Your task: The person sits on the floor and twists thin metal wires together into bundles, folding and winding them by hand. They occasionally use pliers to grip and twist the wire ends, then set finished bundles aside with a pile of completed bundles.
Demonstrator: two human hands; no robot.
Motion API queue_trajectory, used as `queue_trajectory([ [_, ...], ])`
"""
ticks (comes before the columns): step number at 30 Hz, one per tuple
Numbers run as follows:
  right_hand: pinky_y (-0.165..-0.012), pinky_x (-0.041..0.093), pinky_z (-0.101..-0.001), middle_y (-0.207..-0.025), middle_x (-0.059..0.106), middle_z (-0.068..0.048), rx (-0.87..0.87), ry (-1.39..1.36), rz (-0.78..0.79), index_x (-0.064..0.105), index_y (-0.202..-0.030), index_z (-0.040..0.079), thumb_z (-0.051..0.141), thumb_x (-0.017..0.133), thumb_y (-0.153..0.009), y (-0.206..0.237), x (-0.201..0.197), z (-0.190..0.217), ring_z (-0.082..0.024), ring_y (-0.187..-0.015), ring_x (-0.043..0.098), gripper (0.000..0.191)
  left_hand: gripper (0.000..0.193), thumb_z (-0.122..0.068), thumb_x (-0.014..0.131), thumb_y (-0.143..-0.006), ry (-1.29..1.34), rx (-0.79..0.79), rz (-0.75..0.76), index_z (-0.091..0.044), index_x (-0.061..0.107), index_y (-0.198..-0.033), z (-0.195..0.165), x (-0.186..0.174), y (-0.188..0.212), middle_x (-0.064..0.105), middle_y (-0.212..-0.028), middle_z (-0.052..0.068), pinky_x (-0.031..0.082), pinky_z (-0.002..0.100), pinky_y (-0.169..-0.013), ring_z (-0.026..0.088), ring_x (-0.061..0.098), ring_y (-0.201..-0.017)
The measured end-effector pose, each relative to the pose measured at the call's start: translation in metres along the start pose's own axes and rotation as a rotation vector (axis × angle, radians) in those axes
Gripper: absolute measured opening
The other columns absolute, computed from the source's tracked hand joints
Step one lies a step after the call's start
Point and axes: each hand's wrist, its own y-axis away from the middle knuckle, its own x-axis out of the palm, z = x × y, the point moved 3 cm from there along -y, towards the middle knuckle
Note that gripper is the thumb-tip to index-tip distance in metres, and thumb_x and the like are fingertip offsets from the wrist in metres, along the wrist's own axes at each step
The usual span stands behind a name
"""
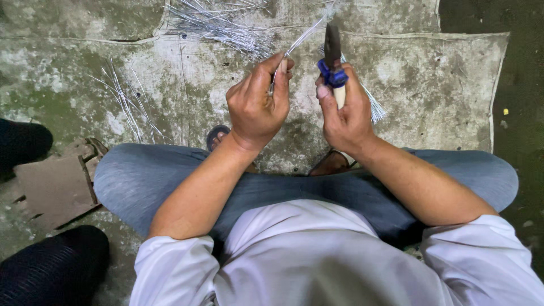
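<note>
- The left hand (258, 102) pinches a thin silvery wire (303, 37) between thumb and fingertips; the grip is closed on the wire's near end, and the strand runs up and to the right toward the far edge of the mat.
- The right hand (345, 110) is clamped around the pliers (332, 62), fist closed on the blue and pale handles, the dark nose pointing up and away from the body.
- The wire looks very light and springy, thin enough to bend or kink under a careless pinch; it is probably slick, so a hold near the end, close to the working point, seems firmest.
- The pliers look rigid and heavier, best held low on the sleeved handles, as they are now.
- Both hands hover above the person's crossed legs in blue jeans (170, 175), over a worn grey mat (442, 85) spread on the floor.
- A loose bundle of wires (221, 25) lies at the mat's far edge, a smaller scatter (127, 102) lies toward its left edge, and more strands fan out behind the right hand.
- A flat brown board (56, 190) sits off the mat's near left corner, beside dark shapes that I cannot identify.
- Nothing stands between the two hands; the loose strands on the mat could tangle with the held one.
</note>
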Motion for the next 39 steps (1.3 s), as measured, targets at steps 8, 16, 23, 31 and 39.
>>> queue_trajectory([
  [8, -0.077, 0.05, -0.0373, -0.1, 0.06, -0.014, -0.031, 0.045, -0.012, 0.061, -0.111, -0.002, 0.01, 0.066, -0.106, -0.002, -0.005, 0.0, -0.028, -0.086, 0.063, 0.014, 0.011, -0.001, 0.064, -0.107, -0.027, 0.027, -0.011, -0.001, 0.063, -0.118, 0.002, 0.0, -0.003, 0.078, -0.102, 0.009, 0.062, 0.029, -0.074, 0.018, 0.079, -0.088],
  [16, -0.088, 0.053, -0.0354, -0.118, 0.068, -0.013, 0.004, -0.075, 0.15, 0.068, -0.118, 0.001, 0.01, 0.063, -0.106, 0.001, -0.001, 0.004, -0.026, -0.103, 0.069, 0.016, 0.01, 0.001, 0.065, -0.106, -0.068, 0.112, 0.035, 0.002, 0.06, -0.115, 0.001, -0.004, -0.005, 0.074, -0.098, 0.013, 0.059, 0.034, -0.071, 0.024, 0.076, -0.082],
  [23, -0.089, 0.054, -0.0377, -0.123, 0.065, -0.017, -0.075, -0.022, 0.191, 0.065, -0.114, -0.001, 0.01, 0.063, -0.106, 0.0, -0.001, 0.008, -0.03, -0.104, 0.069, 0.014, 0.009, -0.001, 0.066, -0.106, -0.127, 0.174, 0.051, 0.002, 0.059, -0.112, -0.001, -0.002, -0.005, 0.073, -0.099, 0.015, 0.058, 0.035, -0.07, 0.026, 0.075, -0.081],
  [31, -0.089, 0.053, -0.0406, -0.118, 0.061, -0.02, -0.131, 0.05, 0.168, 0.06, -0.116, -0.004, 0.011, 0.065, -0.105, 0.0, -0.001, 0.009, -0.034, -0.104, 0.067, 0.019, 0.008, -0.001, 0.064, -0.106, -0.116, 0.14, 0.065, 0.002, 0.059, -0.111, -0.002, 0.0, -0.004, 0.072, -0.094, 0.014, 0.056, 0.036, -0.065, 0.025, 0.073, -0.075],
  [39, -0.085, 0.054, -0.0413, -0.116, 0.061, -0.02, -0.131, 0.106, 0.141, 0.058, -0.122, -0.005, 0.009, 0.066, -0.103, 0.002, 0.001, 0.009, -0.036, -0.101, 0.067, 0.025, 0.003, -0.006, 0.059, -0.11, -0.004, -0.025, 0.054, -0.004, 0.058, -0.113, -0.008, 0.003, -0.001, 0.072, -0.085, 0.007, 0.056, 0.032, -0.065, 0.02, 0.075, -0.074],
])
